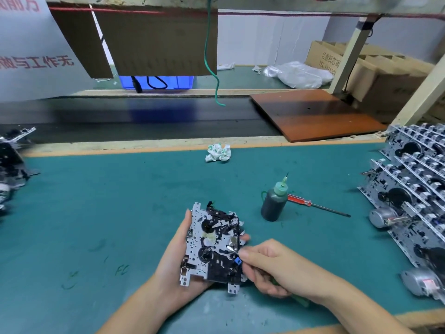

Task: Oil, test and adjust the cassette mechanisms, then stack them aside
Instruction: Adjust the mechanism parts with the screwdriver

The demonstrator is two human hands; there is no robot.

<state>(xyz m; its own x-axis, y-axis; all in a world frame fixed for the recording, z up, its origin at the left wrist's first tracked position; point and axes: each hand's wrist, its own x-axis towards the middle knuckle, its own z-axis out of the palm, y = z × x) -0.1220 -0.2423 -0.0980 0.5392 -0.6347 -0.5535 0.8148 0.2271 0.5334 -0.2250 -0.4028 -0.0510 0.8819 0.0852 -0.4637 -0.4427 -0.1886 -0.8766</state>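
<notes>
- Our left hand (179,259) is cradling 1 cassette mechanism (213,245) above the counter (120,201), fingers wrapped around its edges.
- Our right hand (269,266) is pinching a thin tool (231,248) closed against the mechanism's right side.
- The oil bottle (274,201) is standing just beyond.

bench mat (120,213): teal green, faint scuffs and pen marks, pale orange-tan edging. cassette mechanism (213,244): silver-grey perforated plate, black parts, one small blue piece, a translucent whitish patch. oil bottle (274,203): dark grey-green body, lighter green cap. screwdriver (313,204): clear red handle, dark shaft. crumpled wrapper (218,153): white with green print. stacked mechanisms (414,184): silver-grey and black, repeating rows, grey motor cans. left pile (9,169): black and silver. conveyor belt (134,119): glossy black. board (313,114): reddish brown. hanging wire (209,56): green. cardboard panel (156,42): brown. bin (156,81): bright blue. cartons (375,68): tan, red lettering. banner (26,51): white, red characters.
</notes>
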